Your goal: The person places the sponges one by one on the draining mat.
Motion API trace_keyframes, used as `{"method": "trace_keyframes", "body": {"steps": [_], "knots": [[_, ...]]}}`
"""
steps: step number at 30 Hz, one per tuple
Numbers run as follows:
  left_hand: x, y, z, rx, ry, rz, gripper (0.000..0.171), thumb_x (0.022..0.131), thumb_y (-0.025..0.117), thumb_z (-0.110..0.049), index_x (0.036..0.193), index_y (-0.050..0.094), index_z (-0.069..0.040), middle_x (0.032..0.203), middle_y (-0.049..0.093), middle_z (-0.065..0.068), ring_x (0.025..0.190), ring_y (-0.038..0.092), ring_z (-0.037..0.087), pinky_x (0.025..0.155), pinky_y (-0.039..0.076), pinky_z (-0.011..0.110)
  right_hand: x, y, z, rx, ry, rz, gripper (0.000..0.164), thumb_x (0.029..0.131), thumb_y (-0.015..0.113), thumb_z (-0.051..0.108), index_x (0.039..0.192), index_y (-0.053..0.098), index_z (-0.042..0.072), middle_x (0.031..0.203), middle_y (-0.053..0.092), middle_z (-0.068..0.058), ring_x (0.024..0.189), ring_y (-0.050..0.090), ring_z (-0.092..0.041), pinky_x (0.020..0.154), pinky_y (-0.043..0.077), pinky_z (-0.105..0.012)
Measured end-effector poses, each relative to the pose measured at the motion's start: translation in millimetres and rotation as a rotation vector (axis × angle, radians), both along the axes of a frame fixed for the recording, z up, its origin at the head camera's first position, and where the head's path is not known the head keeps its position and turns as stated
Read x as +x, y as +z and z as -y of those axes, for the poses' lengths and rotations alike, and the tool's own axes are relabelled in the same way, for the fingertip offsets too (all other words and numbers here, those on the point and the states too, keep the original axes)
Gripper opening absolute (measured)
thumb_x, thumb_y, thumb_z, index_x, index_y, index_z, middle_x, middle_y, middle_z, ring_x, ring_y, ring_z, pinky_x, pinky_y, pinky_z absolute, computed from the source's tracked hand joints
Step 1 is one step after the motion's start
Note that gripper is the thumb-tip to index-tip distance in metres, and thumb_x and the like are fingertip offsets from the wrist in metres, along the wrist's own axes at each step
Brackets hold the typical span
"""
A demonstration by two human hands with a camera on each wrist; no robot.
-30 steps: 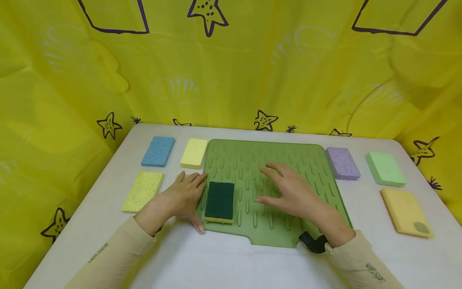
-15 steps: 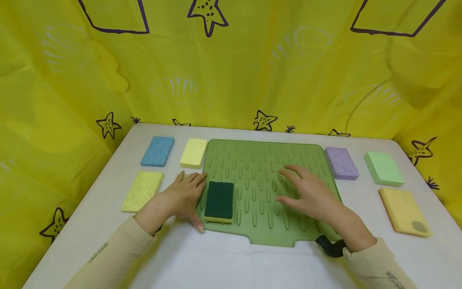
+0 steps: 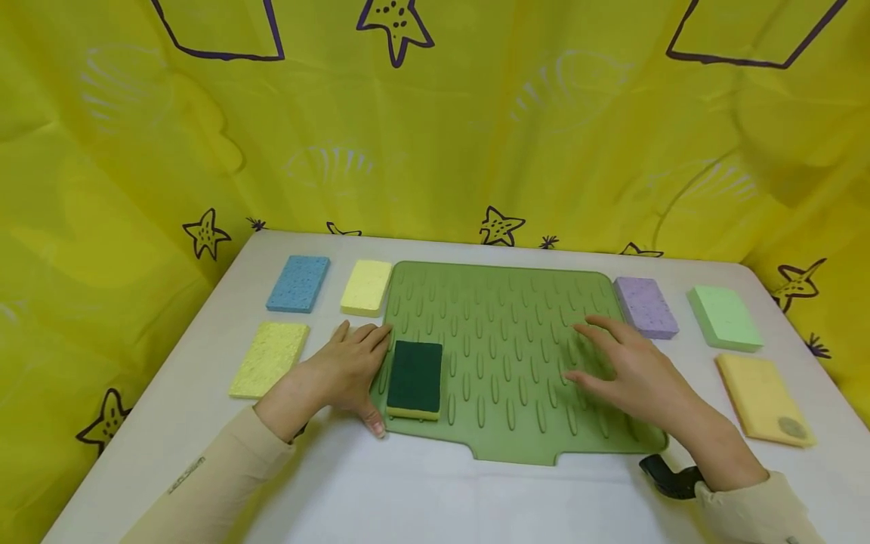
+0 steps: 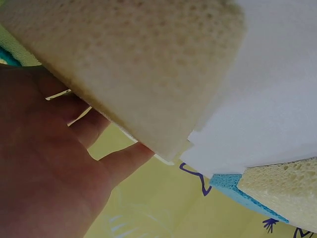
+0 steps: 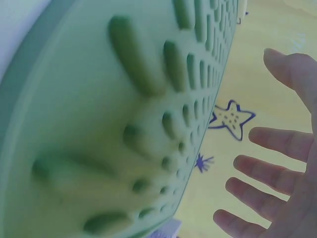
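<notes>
My left hand [image 3: 350, 370] lies at the left edge of a green ribbed mat [image 3: 503, 302], fingers extended and thumb at the mat's front corner. A pale porous sponge [image 4: 138, 59] fills much of the left wrist view, with these fingers along its edge; the hand mostly hides it in the head view. Beside the left hand, on the mat, sits a yellow sponge with a dark green scouring top [image 3: 415, 376]. My right hand [image 3: 628, 366] hovers over the mat's right part, fingers spread and holding nothing.
Left of the mat lie a blue sponge [image 3: 298, 283], a pale yellow sponge [image 3: 366, 287] and a speckled yellow sponge [image 3: 269, 359]. To the right are purple [image 3: 646, 307], mint green [image 3: 725, 317] and orange-yellow [image 3: 764, 399] sponges. A yellow curtain [image 3: 448, 136] hangs behind.
My right hand has moved steadily right across the mat, from near its middle to its right side. The left hand and the sponges have stayed put.
</notes>
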State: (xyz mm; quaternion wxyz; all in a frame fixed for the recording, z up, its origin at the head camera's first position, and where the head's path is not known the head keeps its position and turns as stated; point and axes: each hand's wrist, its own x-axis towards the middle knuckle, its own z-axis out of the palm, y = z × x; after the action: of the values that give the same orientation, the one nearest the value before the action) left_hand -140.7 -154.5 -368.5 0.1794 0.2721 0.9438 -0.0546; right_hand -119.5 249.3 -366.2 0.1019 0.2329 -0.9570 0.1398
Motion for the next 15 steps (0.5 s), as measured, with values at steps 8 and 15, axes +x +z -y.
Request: {"method": "trace_keyframes", "body": {"steps": [8,15], "knots": [[-0.8,1.1,-1,-0.015,0.004,0.002,0.146,0.050,0.076,-0.082,0.156,0.022,0.003,0.165,0.017,0.016,0.151,0.021,0.036,0.120,0.014,0.064,3.5,0.9,-24,0.004,-0.055,0.021,0.068,0.082,0.080,0.037,0.135,0.056,0.001,0.138,0.051,-0.026,0.123,0.048,-0.050,0.093,0.043,-0.067],[-1.0,0.7,-2,-0.019,0.006,0.011,0.145,0.051,0.077,-0.081,0.156,0.022,0.003,0.166,0.016,0.016,0.151,0.019,0.036,0.121,0.013,0.064,5.6,-1.9,-43,0.026,-0.074,0.007,0.069,0.081,0.080,0.038,0.133,0.056,0.000,0.137,0.051,-0.027,0.118,0.049,-0.051,0.089,0.043,-0.067]]}}
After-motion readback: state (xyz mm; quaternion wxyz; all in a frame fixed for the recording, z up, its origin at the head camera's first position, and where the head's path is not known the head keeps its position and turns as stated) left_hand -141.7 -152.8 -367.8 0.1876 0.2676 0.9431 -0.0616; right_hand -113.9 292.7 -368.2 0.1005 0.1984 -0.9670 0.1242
